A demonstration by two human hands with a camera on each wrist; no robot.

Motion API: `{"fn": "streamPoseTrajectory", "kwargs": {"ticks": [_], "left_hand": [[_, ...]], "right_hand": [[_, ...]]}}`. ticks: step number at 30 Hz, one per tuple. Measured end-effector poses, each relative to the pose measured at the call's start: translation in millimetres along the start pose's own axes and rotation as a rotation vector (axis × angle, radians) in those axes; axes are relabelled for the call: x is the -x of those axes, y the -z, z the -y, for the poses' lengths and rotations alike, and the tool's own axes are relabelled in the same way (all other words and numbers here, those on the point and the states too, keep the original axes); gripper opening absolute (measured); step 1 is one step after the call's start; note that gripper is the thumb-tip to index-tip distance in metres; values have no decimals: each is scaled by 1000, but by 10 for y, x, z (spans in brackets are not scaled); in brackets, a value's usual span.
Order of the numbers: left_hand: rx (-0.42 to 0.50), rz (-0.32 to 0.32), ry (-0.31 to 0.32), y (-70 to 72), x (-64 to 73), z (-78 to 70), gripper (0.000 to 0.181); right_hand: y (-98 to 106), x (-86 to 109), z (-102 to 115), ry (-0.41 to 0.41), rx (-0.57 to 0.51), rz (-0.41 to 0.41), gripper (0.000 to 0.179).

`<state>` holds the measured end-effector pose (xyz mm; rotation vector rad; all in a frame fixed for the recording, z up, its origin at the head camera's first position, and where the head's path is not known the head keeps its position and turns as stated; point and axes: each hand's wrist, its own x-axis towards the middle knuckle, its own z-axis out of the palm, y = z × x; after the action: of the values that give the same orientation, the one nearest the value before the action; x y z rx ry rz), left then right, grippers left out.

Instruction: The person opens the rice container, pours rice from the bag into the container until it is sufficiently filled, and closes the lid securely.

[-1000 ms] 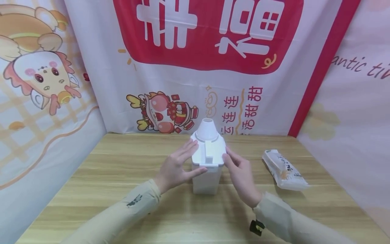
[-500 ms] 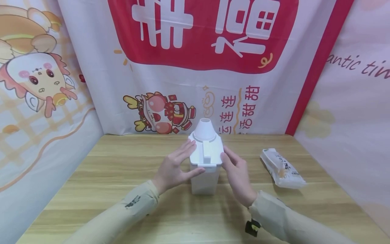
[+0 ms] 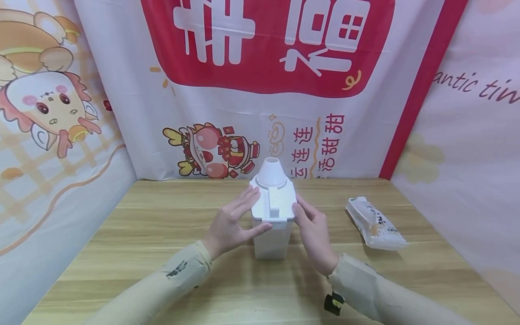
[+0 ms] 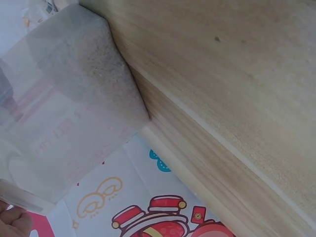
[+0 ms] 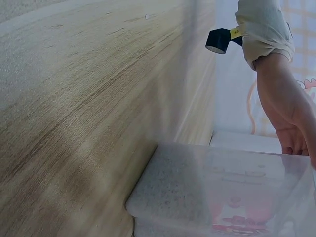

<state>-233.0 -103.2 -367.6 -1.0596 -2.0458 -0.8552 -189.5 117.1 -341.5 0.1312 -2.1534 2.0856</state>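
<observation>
A tall translucent storage container (image 3: 271,241) with a white lid (image 3: 283,197) stands upright on the table. A white cone-shaped cap (image 3: 271,174) with an open top sits at the lid's far end. My left hand (image 3: 233,221) holds the lid's left side, its fingers along the edge and thumb across the front latch (image 3: 277,222). At the right side, my right hand (image 3: 316,232) grips the lid edge, thumb in front and fingers partly hidden behind. Pale, rice-like grains (image 4: 96,64) show through the container's lower part in the left wrist view.
A white printed plastic packet (image 3: 375,225) lies to the right on the wooden table (image 3: 170,198). Behind the table hangs a red and white banner (image 3: 260,104); printed cloths cover both sides. A small black device (image 3: 334,303) hangs at the right sleeve.
The whole view has shifted slightly, so things appear a little further left. Both hands keep the same hold on the container, which still stands in place.
</observation>
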Motion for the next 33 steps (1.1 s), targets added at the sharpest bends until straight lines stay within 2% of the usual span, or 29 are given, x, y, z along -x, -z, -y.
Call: {"fn": "streamPoseTrajectory", "kwargs": {"ticks": [9,33], "left_hand": [[-2,11,19,0,9,-2,77],[-12,3,16,-38,21,-15,77]], "right_hand": [[-46,25,31,-8,68,-6,50],[-34,22,11,-30,137,-26,54]]}}
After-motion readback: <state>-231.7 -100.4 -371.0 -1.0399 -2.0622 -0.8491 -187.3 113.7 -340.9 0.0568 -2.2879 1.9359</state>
